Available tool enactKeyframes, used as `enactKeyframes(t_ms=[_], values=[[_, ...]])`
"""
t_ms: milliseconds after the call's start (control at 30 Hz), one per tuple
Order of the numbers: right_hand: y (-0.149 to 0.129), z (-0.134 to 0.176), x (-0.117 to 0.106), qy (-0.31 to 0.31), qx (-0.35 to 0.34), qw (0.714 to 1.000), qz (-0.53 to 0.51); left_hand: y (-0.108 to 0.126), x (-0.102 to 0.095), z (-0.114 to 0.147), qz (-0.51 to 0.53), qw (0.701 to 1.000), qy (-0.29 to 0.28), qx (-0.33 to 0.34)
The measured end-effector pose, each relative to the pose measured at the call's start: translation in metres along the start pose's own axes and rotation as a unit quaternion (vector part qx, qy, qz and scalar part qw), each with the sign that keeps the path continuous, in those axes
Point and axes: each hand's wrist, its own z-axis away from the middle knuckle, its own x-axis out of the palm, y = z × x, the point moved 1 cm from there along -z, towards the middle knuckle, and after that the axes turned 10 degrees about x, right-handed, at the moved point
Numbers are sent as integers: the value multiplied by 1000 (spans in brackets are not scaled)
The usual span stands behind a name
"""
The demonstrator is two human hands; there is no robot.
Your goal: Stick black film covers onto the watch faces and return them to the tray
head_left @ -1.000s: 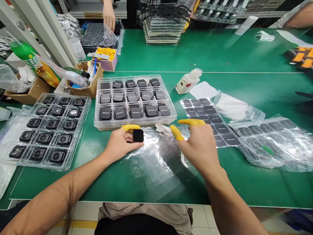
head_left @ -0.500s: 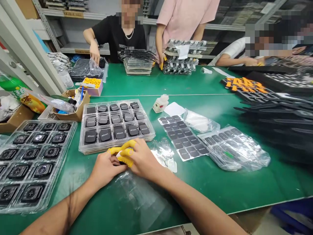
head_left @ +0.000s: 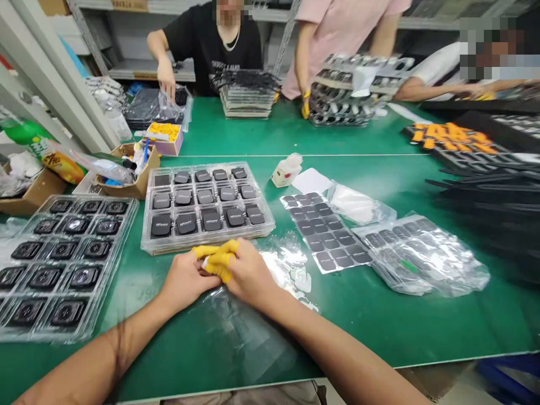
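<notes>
My left hand (head_left: pixel 183 280) and my right hand (head_left: pixel 248 273) meet just in front of a clear tray (head_left: pixel 206 239). Yellow finger cots cover several of my fingertips. The right fingers are bent and pinch a small white wad (head_left: pixel 205 263) against whatever the left hand grips. That held thing is hidden behind the fingers. In the tray's compartments sit dark square pieces (head_left: pixel 211 219) with light lettering. Beneath my forearms lies a clear plastic bag (head_left: pixel 248 337), and crumpled clear film scraps (head_left: pixel 291 267) are right of my hands.
On the left, another clear tray (head_left: pixel 90 281) holds black watch-like cases. Sheets of dark square stickers (head_left: pixel 323 230), a bagged set (head_left: pixel 422 253) and a small white bottle (head_left: pixel 287 170) lie right. Open boxes (head_left: pixel 143 180) stand back left. Co-workers handle stacked trays (head_left: pixel 343 98) across the table.
The view has shifted, so the table items appear slightly displaced. My hands stay together with fingers still closed. The dark edge seen under the right fingers before is now covered.
</notes>
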Motion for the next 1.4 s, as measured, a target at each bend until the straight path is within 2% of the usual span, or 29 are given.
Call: enactKeyframes(t_ms=[100,267,367,500,633,767,900,967,1033,1133,1200,1400], values=[[2,0,1,25,20,999,-8,-3,1,0,23,1000,-14,6],[2,1,3,15,10,999,-41,-8,2,0,54,998,-23,17],[1,3,3,26,37,998,-31,-10,2,1,60,998,-14,0],[-1,3,4,-4,36,999,-40,-10,1,1,55,998,-14,29],[-1,3,8,25,72,997,-21,-10,2,1,97,995,-1,4],[2,1,3,11,82,996,-19,-6,2,1,119,993,3,14],[11,0,-22,45,142,982,116,2,-6,0,180,981,70,25],[10,2,-30,67,127,980,141,5,-10,-1,205,969,122,65],[6,4,-27,42,81,992,92,6,-13,-2,208,959,166,97],[2,6,-9,-78,42,996,15,6,-15,-2,208,954,187,109],[2,6,2,-122,71,990,12,5,-14,-2,207,956,178,104],[0,-5,7,-155,195,968,33,2,-11,-1,204,964,141,92]])
